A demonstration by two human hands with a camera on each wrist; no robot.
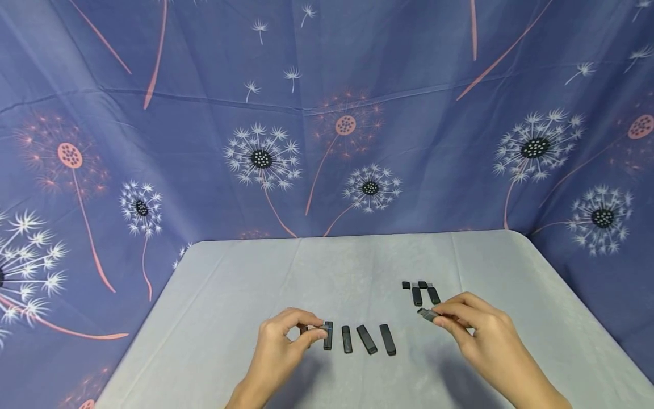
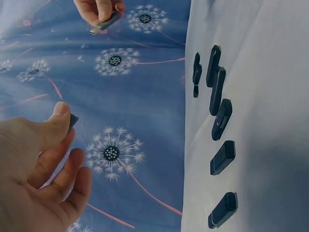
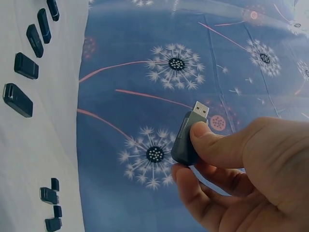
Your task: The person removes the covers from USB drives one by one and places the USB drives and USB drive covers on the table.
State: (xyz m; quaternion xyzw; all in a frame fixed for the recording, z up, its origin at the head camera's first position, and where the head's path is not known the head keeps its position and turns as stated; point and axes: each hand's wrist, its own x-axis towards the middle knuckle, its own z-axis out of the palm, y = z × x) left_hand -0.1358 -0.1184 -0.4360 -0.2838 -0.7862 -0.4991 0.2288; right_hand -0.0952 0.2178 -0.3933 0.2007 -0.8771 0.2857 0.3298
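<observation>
My right hand [image 1: 482,332] pinches a dark USB flash drive [image 3: 183,140] between thumb and fingers, raised over the table. Its bare metal plug [image 3: 201,108] points away from the palm. The left hand [image 1: 281,345] pinches a small dark cap [image 2: 73,121] between thumb and forefinger, mostly hidden by the fingertips. Below and beside the left hand, a row of capped flash drives lies on the table, among them one drive [image 1: 347,339] near the middle and another [image 1: 388,339] at its right end.
Beyond the right hand lie two uncapped flash drives, one [image 1: 416,296] left of the other [image 1: 434,294], each with a loose cap near its plug, such as the left cap [image 1: 406,285]. A pale cloth covers the table [image 1: 245,272]; a blue dandelion-print curtain [image 1: 204,142] hangs behind.
</observation>
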